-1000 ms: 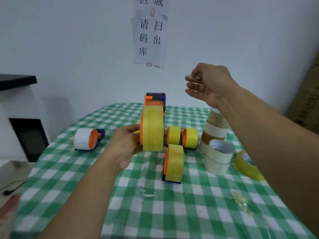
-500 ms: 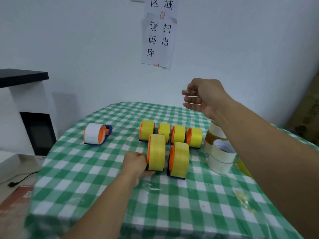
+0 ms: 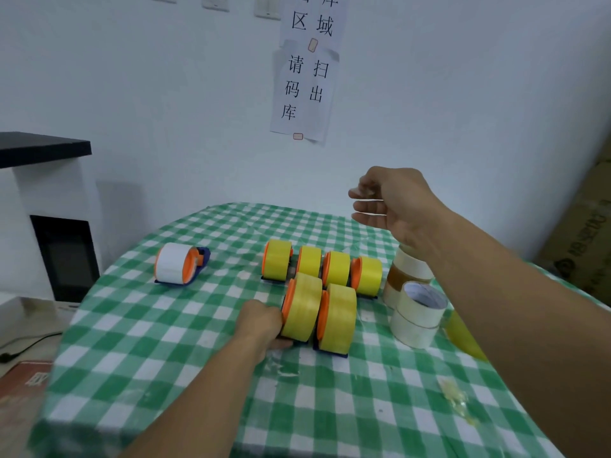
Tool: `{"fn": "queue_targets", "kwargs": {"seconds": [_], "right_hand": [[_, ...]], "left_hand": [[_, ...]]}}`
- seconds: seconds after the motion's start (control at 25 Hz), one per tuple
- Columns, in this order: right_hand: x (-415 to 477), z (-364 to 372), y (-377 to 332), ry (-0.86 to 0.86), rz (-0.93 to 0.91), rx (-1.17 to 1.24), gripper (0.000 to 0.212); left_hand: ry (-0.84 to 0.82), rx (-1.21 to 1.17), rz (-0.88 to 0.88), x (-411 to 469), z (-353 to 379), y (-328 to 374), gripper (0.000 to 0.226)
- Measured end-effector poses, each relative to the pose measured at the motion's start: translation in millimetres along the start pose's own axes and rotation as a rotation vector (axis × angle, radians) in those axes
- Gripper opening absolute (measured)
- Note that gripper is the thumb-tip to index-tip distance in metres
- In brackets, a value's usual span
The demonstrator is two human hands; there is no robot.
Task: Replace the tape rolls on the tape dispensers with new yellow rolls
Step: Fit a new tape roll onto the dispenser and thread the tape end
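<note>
My left hand (image 3: 261,320) is down on the green-and-white checked tablecloth (image 3: 172,338), fingers wrapped round the near-left orange-and-blue tape dispenser loaded with a yellow roll (image 3: 302,307). Pressed against its far side sits a second yellow-loaded dispenser (image 3: 337,319), the two touching. Just beyond my knuckles, four more yellow-roll dispensers (image 3: 322,267) stand in a tight row. Well off to the left of my hand, one dispenser with a white roll (image 3: 180,267) lies alone. My right hand (image 3: 393,203) hangs in the air above the row, fingers loosely curled, nothing clearly in it. Beneath that wrist, a stack of pale used tape rolls (image 3: 415,307) stands beside the row.
</note>
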State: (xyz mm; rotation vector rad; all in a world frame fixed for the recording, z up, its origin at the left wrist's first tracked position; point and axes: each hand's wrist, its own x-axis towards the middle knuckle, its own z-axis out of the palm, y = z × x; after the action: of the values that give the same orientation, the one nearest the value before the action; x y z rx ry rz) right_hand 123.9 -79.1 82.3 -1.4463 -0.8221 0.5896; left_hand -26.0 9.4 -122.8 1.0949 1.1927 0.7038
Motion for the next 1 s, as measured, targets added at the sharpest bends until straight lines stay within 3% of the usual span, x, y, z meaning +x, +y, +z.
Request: {"fn": "queue_targets", "kwargs": {"seconds": [1.0], "right_hand": [[3.3, -0.6, 0.8, -0.021, -0.014, -0.047, 0.012]], "left_hand": [[0.023, 0.188, 0.014, 14.3, -5.5, 1.5, 0.011]]}}
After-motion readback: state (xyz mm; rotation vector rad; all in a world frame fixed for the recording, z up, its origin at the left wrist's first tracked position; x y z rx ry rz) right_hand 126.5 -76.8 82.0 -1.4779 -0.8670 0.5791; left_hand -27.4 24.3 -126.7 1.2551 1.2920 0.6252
